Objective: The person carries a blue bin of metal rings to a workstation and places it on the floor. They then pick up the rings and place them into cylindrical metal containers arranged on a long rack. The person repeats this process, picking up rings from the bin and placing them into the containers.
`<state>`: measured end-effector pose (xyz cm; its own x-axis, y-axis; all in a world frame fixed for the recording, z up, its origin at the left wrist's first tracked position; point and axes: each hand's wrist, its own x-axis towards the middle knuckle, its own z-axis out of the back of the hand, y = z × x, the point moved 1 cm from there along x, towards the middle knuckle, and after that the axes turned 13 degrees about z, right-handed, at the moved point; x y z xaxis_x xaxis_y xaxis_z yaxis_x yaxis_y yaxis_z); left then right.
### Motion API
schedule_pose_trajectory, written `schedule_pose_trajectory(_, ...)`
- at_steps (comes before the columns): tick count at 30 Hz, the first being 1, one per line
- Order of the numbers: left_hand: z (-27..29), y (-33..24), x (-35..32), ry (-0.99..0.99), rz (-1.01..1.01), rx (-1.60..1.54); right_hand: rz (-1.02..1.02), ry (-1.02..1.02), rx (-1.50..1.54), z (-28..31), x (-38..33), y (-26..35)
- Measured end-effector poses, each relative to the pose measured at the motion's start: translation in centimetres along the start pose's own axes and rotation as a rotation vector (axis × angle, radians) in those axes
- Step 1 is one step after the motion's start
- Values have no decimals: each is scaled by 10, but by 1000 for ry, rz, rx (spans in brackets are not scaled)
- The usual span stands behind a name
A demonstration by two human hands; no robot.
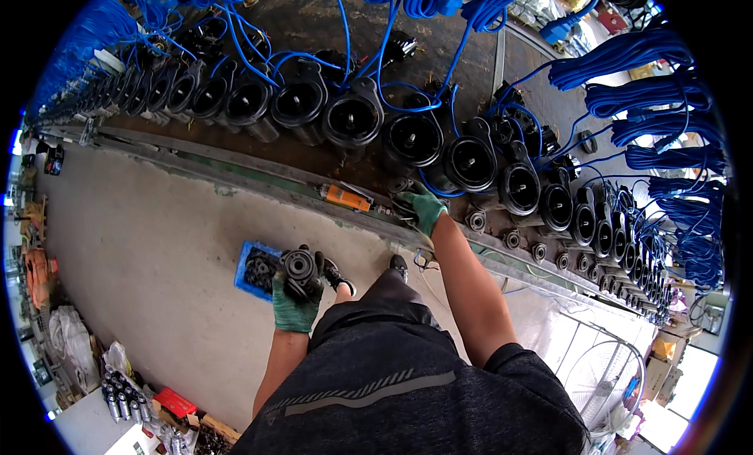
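My left hand (295,307), in a green glove, is closed around what looks like a stack of black ringed parts (300,268), held out over the floor. At the bench edge, my right hand (428,210), also gloved, has its fingers around a dark round part (403,194). The fingers partly hide that part. Just left of it lies an orange power tool (346,198) on the bench rail. Behind the right hand stand black cylindrical housings (411,138) in a long row, open ends up, each with a central shaft visible.
Small black ringed parts (476,220) line the bench edge to the right. Coiled blue cables (639,59) hang above and run down to the housings. A blue crate (253,278) of black parts sits on the floor at left; a fan (602,380) stands lower right.
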<state>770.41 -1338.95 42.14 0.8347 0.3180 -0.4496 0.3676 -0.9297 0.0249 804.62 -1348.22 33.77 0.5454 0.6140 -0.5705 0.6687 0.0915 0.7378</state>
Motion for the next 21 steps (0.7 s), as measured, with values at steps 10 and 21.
schedule_pose_trajectory(10, -10, -23, 4, 26, 19, 3, 65, -161, -70, 27, -25, -6)
schedule_pose_trajectory(21, -6, -62, -4, 61, 3, 21, 242, 257, 85, -74, -67, -1)
